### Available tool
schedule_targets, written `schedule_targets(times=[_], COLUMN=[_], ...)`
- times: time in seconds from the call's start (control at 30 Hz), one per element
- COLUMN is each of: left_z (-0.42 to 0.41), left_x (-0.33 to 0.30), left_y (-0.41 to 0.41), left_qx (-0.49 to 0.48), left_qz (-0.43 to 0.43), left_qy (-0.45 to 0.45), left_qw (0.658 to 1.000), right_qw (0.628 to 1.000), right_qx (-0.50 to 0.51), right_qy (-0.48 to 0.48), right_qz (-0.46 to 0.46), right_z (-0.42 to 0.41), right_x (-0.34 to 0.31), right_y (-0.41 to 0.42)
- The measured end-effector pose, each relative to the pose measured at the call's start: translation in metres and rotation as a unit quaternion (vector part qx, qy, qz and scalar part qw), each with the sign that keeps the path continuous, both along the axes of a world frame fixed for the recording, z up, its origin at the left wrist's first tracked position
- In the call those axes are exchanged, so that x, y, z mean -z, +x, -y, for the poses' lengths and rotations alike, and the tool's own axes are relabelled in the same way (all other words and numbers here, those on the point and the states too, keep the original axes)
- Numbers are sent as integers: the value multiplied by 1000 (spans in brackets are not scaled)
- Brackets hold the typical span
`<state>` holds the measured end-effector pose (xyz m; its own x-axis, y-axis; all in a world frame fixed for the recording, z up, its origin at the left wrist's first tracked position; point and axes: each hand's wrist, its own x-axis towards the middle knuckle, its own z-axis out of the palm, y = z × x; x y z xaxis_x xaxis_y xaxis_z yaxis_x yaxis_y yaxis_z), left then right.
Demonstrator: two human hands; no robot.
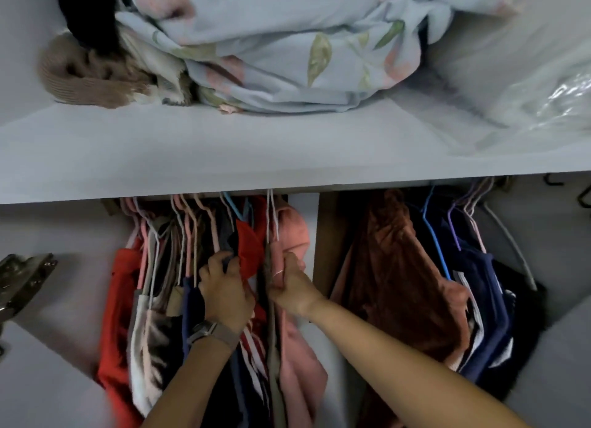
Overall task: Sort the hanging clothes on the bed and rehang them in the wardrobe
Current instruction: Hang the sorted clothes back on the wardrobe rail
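pink and white wire hangers (pixel 192 223) crowd the rail in the left wardrobe compartment, under the white shelf (pixel 224 152). the left hand (pixel 224 287), a watch on its wrist, curls its fingers into dark garments (pixel 230 242) beside a red top (pixel 252 248). the right hand (pixel 291 283) grips the pink garment (pixel 297 363) just right of it. a floral duvet (pixel 271 44) lies on the shelf above.

We see two bare forearms with no sleeves, rising from the lower middle and lower right of the frame. On our left wrist sits a watch (pixel 204 328) with a greyish woven strap; our right hand (pixel 292 283) wears a thin ring (pixel 279 272) on one finger.
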<state>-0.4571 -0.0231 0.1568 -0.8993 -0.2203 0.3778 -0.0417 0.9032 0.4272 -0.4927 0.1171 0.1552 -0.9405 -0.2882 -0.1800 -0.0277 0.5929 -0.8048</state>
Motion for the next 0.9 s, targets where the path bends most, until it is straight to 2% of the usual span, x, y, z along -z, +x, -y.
schedule_targets(times=[0.07,0.13,0.17,0.2,0.27,0.3,0.33,0.37,0.4,0.47,0.53,0.67,0.8,0.9], left_z=[6,13,14,13,6,2,-2,-6,-9,-17,-24,-19,-5,-6], left_x=[3,3,3,2,-2,-3,-4,-5,-5,-6,-8,-8,-8,-8], left_y=[-1,2,5,8,12,13,13,12,12,12,13,15,18,21], left_qx=[18,3,-4,-15,-40,-50,-60,-67,-73,-86,-93,-82,-77,-66], left_qz=[-3,-5,-3,-1,8,15,20,23,27,29,27,36,54,60], left_qy=[-20,-29,-28,-25,-15,-9,-4,-3,-1,13,28,24,7,6], left_qw=[1000,1000,1000,1000,999,999,998,997,997,996,995,996,996,996], right_qw=[1000,999,997,983,907,867,842,837,850,884,885,858,874,874], right_qx=[-21,-35,-10,43,173,225,261,273,264,205,163,192,292,262], right_qy=[-15,-5,13,49,172,229,268,299,318,351,402,444,361,390], right_qz=[14,-13,-73,-171,-343,-381,-387,-368,-328,-231,-167,-173,-145,-123], right_z=[-6,-24,-39,-58,-106,-133,-160,-184,-204,-233,-250,-269,-289,-283], right_x=[-8,-22,-28,-31,-33,-35,-35,-40,-41,-37,-32,-38,-41,-43], right_y=[3,10,15,18,16,14,9,7,4,-1,-1,2,4,-3])
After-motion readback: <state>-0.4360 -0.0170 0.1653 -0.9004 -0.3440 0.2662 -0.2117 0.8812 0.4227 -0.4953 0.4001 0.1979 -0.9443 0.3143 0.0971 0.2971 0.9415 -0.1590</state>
